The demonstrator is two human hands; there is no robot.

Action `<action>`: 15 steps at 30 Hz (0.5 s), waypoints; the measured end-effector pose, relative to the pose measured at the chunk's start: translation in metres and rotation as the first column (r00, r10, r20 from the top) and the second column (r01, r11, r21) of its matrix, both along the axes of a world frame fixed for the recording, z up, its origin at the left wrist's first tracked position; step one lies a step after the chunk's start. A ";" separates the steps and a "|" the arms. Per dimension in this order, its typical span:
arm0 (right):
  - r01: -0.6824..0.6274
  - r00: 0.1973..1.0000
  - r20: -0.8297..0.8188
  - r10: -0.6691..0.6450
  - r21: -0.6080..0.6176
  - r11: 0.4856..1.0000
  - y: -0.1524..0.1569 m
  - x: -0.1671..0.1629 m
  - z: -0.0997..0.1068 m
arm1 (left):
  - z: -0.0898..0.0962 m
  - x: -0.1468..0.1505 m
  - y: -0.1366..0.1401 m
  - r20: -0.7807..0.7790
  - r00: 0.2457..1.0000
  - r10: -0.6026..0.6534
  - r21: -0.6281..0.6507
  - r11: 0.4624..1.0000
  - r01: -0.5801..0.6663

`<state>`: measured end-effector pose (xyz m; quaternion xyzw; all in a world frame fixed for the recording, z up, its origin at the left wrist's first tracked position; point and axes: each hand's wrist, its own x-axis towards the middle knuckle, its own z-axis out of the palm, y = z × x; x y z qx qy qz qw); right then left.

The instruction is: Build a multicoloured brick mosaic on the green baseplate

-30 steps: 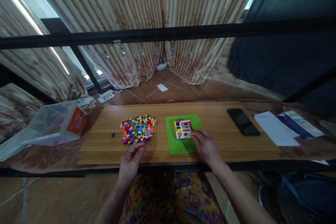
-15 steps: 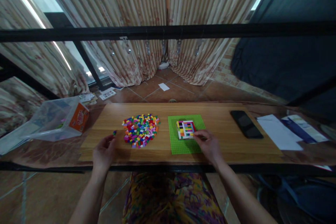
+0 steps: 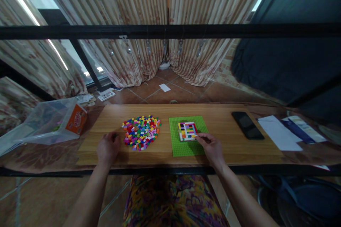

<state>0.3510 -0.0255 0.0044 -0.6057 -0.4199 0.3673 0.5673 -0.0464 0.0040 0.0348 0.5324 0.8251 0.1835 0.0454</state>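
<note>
My right hand (image 3: 211,148) pinches thumb and forefinger at the right front corner of a small square brick build (image 3: 187,131). What looks like a small light toy brick (image 3: 196,136) is at its fingertips, though the fingers partly cover it. White bricks edge much of the build, with mixed colours inside. It sits on a green studded baseplate (image 3: 176,150). To the left, my left hand (image 3: 108,145) is closed with curled fingers, just left of a loose heap of colourful toy bricks (image 3: 142,133). Whatever its fingers hold is hidden.
A black phone (image 3: 247,125) lies on the wooden board (image 3: 223,113), right of the baseplate. Beyond it are white papers (image 3: 279,134). A clear plastic box (image 3: 53,117) with an orange label stands at the left. A dark bar (image 3: 170,31) crosses beyond the board.
My left hand has turned and curled inward; the small dark bricks seen at its fingertips are now out of sight. My right hand stays at the build's corner. The view has shifted slightly.
</note>
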 end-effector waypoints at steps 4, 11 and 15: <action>0.027 0.998 -0.049 -0.029 -0.028 0.999 0.001 -0.003 0.004 | 0.000 -0.001 0.001 -0.004 1.000 -0.002 -0.004 1.000 0.002; 0.054 0.989 -0.133 -0.061 -0.059 0.997 0.001 -0.008 0.013 | -0.004 -0.002 0.000 -0.023 1.000 -0.003 0.009 1.000 0.003; 0.066 0.989 -0.131 -0.073 -0.060 0.996 0.001 -0.009 0.015 | -0.004 0.001 -0.003 -0.024 1.000 0.000 0.006 1.000 0.000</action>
